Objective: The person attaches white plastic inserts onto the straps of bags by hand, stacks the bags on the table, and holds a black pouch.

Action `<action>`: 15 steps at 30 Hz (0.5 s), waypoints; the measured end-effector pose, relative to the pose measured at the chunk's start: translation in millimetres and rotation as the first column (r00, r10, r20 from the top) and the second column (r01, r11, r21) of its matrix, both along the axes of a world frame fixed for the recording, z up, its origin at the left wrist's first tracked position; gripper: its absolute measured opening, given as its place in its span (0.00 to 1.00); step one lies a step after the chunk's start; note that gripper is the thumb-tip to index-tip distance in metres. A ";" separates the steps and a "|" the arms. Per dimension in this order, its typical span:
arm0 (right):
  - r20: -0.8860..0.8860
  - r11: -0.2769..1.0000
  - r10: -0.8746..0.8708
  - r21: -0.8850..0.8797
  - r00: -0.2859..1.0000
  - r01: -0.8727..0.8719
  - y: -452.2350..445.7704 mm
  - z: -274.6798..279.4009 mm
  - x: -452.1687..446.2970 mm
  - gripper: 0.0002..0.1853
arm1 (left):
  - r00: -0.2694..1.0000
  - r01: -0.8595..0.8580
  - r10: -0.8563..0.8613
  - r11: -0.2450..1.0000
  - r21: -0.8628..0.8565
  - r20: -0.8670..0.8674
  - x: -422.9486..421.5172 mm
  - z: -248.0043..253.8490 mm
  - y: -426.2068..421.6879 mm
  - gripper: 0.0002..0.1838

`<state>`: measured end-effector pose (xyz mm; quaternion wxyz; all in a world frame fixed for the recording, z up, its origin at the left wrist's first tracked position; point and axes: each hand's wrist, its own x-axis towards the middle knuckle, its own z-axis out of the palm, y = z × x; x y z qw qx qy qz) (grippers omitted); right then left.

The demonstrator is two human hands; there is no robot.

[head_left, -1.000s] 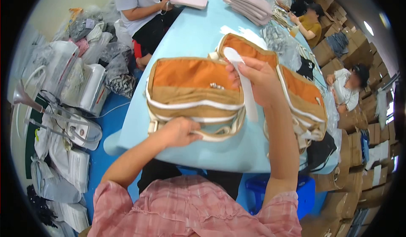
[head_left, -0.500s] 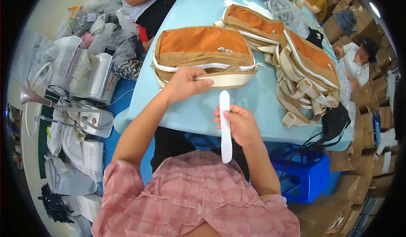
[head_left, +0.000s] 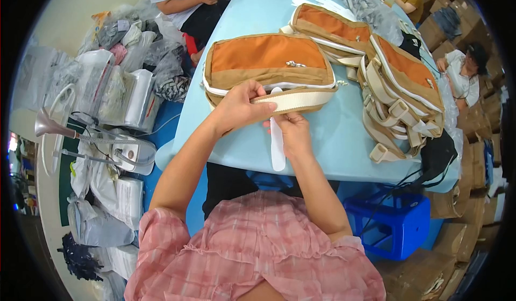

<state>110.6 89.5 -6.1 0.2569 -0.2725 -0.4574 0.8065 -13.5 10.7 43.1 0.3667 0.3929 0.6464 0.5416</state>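
Note:
In the head view an orange and tan bag with a white zipper lies on the table before me. My left hand is closed on its cream webbing strap, thumb on top, at the bag's near side. Below the strap, my right hand pinches a flat white strip with rounded ends. The strip passes behind the strap, and its upper tip shows just above it against the bag. The fingertips of my right hand are partly hidden under the strap.
Two similar bags, one at the back and one at the right, lie on the light blue table. A blue stool stands at lower right. Plastic-wrapped goods and a steamer are at left. Other people sit around the table.
My right hand has moved up to the strap, and the white strip's upper end has gone behind it. My left hand keeps its grip on the strap. The view has shifted slightly.

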 end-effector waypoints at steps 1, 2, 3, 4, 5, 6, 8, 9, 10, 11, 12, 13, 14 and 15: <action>-0.022 1.000 0.004 0.017 1.000 -0.003 0.3 -1.7 0.7 0.08 | 1.000 -0.028 0.028 1.000 -0.009 0.014 3.2 3.8 0.0 0.13; -0.016 1.000 0.004 0.013 1.000 -0.004 1.3 -2.9 0.5 0.08 | 0.998 -0.054 0.055 0.998 -0.018 0.027 5.2 5.1 0.0 0.14; -0.013 0.999 0.025 0.027 1.000 -0.024 2.5 -3.3 0.1 0.08 | 0.998 -0.053 0.054 0.998 -0.021 0.033 4.2 2.9 0.1 0.14; -0.011 0.998 0.045 0.042 0.999 -0.044 3.5 -2.5 0.5 0.08 | 0.999 -0.041 0.042 0.998 -0.040 0.016 1.6 0.2 0.9 0.14; -0.008 0.998 0.044 0.046 0.999 -0.044 4.5 0.8 3.1 0.08 | 1.000 -0.029 0.029 0.998 -0.056 -0.002 0.0 -1.8 1.6 0.14; 0.089 0.989 0.140 0.034 0.986 -0.143 5.3 8.6 7.0 0.08 | 1.000 -0.030 0.030 0.998 -0.051 0.000 -0.1 -3.3 1.7 0.14; 0.186 0.971 0.233 0.017 0.955 -0.240 7.7 13.2 18.3 0.08 | 0.999 -0.032 0.031 0.997 -0.066 -0.021 0.3 -4.8 0.7 0.14; 0.291 0.929 0.276 0.166 0.916 -0.332 8.7 12.9 29.4 0.07 | 0.999 -0.035 0.033 0.998 -0.057 -0.021 0.3 -3.9 -0.1 0.14; 0.400 0.852 0.296 0.299 0.867 -0.429 9.8 12.2 41.5 0.06 | 0.997 -0.034 0.027 0.995 -0.097 -0.068 0.8 -3.2 -1.2 0.14; 0.438 0.808 0.259 0.389 0.861 -0.442 12.2 10.7 56.0 0.05 | 0.993 -0.036 0.021 0.990 -0.134 -0.113 0.6 -3.4 -1.7 0.14; 0.473 0.755 0.220 0.472 0.853 -0.456 12.1 9.3 69.4 0.06 | 0.992 -0.033 0.015 0.990 -0.139 -0.128 -1.2 -4.6 -2.2 0.14; 0.354 0.808 0.104 0.514 0.929 -0.287 7.3 19.2 78.7 0.06 | 0.992 -0.040 0.024 0.991 -0.129 -0.121 -1.5 -4.6 -1.5 0.14; 0.322 0.888 0.045 0.421 0.946 -0.186 16.0 20.9 89.8 0.05 | 0.995 -0.036 0.023 0.991 -0.128 -0.100 -1.5 -4.1 -1.3 0.13; 0.296 0.946 -0.021 0.316 0.955 -0.077 24.9 25.5 98.9 0.04 | 0.997 -0.031 0.020 0.991 -0.129 -0.079 -0.7 -4.4 -1.7 0.13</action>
